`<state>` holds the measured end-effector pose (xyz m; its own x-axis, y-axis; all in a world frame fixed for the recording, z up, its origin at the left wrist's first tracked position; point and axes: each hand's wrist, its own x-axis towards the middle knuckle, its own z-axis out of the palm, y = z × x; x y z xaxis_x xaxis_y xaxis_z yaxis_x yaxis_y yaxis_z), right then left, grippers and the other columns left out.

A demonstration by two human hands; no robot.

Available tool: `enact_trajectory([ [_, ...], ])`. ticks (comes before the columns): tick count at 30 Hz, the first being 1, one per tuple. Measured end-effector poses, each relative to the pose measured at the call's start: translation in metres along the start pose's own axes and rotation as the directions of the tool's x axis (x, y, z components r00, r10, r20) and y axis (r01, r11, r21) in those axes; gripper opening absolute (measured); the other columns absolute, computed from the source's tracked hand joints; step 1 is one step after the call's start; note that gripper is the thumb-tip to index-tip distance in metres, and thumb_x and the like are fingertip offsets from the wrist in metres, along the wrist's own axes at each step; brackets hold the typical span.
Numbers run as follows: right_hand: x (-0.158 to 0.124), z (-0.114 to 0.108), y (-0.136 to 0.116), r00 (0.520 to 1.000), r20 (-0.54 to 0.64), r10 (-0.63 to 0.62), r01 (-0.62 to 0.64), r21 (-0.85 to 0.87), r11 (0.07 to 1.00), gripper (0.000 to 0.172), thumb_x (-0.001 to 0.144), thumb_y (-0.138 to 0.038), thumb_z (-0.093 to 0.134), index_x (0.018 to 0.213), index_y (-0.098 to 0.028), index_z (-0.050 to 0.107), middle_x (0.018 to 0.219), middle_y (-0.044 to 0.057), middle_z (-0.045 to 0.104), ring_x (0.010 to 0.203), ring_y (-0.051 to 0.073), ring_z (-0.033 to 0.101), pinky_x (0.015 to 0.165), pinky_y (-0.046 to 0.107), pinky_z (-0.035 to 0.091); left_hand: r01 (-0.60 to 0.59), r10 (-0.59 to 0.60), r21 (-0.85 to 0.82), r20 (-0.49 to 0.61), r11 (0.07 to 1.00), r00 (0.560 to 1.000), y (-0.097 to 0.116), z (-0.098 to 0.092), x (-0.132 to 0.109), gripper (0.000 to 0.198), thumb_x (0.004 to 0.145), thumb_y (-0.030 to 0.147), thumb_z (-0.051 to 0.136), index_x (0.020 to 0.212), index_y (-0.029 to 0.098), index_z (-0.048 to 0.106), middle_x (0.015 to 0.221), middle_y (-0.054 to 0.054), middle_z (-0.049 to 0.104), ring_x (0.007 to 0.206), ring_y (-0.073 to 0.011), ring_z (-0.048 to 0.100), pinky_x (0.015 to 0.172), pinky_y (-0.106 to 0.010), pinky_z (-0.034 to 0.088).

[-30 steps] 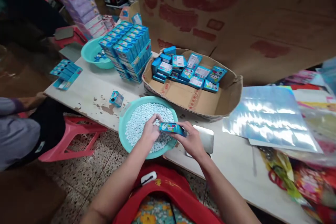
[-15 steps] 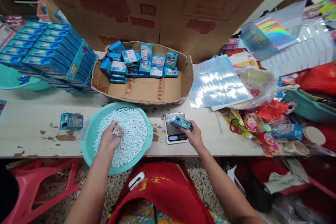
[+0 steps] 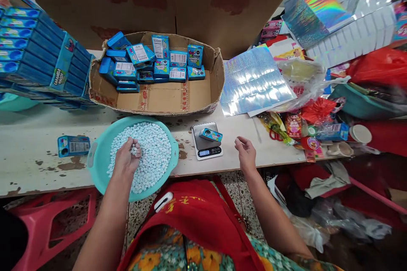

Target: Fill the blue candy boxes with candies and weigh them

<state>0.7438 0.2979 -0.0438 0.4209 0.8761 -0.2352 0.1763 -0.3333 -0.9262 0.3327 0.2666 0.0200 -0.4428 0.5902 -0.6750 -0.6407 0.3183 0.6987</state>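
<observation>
1. Blue candy carton: lies on the digital scale, untouched; judged light, stiff, crushable; best gripped by its long sides.
2. Left hand: fingers curled around a few white candies, over the turquoise basin; candies appear hard, likely to roll.
3. Right hand: empty, fingers loosely bent, beside the scale.
4. Worktable: whitish, surface worn. Behind: open cardboard tray with cartons; speckled floor below.

Blue boxes in carton, stacked box, box on scale: "CARAMELO MACIZO" | scale display: digits too small | apron: yellow characters, unclear | tape: red characters, illegible
</observation>
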Motion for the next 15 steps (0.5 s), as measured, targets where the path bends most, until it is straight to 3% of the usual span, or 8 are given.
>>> enact_trajectory([
  [4,-0.002,0.0,0.005,1.0,-0.001,0.017,-0.017,0.023,1.0,0.047,0.07,-0.049,0.07,0.103,-0.016,0.063,0.105,0.01,0.066,0.093,0.021,0.06,0.087,0.041,0.048,-0.054,0.058,0.067,-0.051,0.996,0.997,-0.002,0.003,0.004,0.013,0.078,0.023,0.063,0.078,0.013,0.056,0.07,0.0,0.052,0.054,-0.0077,0.049,0.045,-0.019,0.039],
  [8,-0.003,0.001,0.004,1.0,-0.001,0.025,-0.025,0.039,0.999,0.045,0.069,-0.047,0.072,0.101,-0.016,0.064,0.103,0.009,0.066,0.092,0.021,0.06,0.089,0.042,0.047,-0.161,0.181,0.281,-0.048,0.946,0.982,-0.006,0.003,0.01,0.023,0.07,0.033,0.065,0.077,0.013,0.056,0.069,0.0,0.052,0.055,-0.0087,0.048,0.048,-0.02,0.038],
  [11,-0.002,0.003,0.002,1.0,0.004,0.029,-0.029,0.048,0.998,0.045,0.068,-0.047,0.073,0.1,-0.016,0.064,0.101,0.008,0.066,0.092,0.021,0.06,0.089,0.042,0.047,-0.291,0.336,0.481,-0.008,0.827,0.942,-0.01,-0.003,0.016,0.029,0.069,0.041,0.063,0.078,0.014,0.058,0.071,-0.002,0.057,0.065,-0.0135,0.055,0.059,-0.024,0.045],
  [15,-0.001,0.006,-0.002,0.999,0.013,0.04,-0.041,0.057,0.998,0.045,0.069,-0.048,0.071,0.1,-0.016,0.063,0.101,0.008,0.065,0.094,0.021,0.061,0.088,0.041,0.048,-0.432,0.483,0.694,0.138,0.576,0.865,-0.013,-0.009,0.02,0.031,0.075,0.044,0.058,0.083,0.016,0.064,0.086,-0.006,0.066,0.087,-0.0201,0.06,0.082,-0.032,0.046],
])
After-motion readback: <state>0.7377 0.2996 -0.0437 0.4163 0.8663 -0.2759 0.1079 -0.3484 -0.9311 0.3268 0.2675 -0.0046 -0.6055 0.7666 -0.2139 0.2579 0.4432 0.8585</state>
